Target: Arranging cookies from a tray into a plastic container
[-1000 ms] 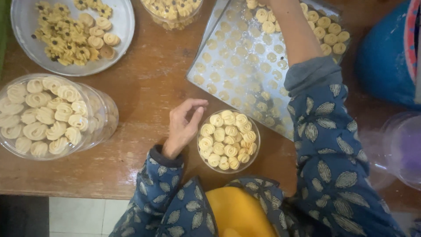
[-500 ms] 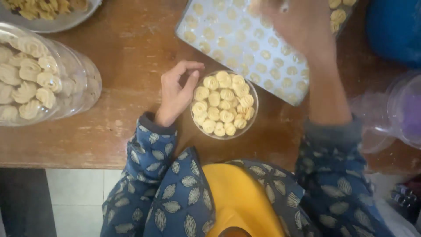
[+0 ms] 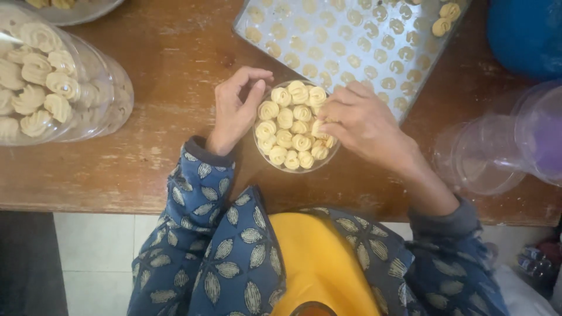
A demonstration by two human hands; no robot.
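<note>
The small round container [image 3: 297,126] of pale swirled cookies [image 3: 285,117] sat on the wooden worktop [image 3: 170,64], just below the metal baking tray [image 3: 351,41]. Half a second earlier the right hand had been up over the tray; it had since come down onto the container's right side. The right hand [image 3: 366,126] lay palm down, its grip pressed together on a cookie at the rim [image 3: 321,130]. The left hand [image 3: 237,108] cupped the container's left edge, fingers curled, thumb touching the rim, holding nothing else. The cookies filled the container in close rings. A larger clear tub of cookies [image 3: 55,88] lay well to the left, empty clear containers [image 3: 492,155] to the right.
</note>
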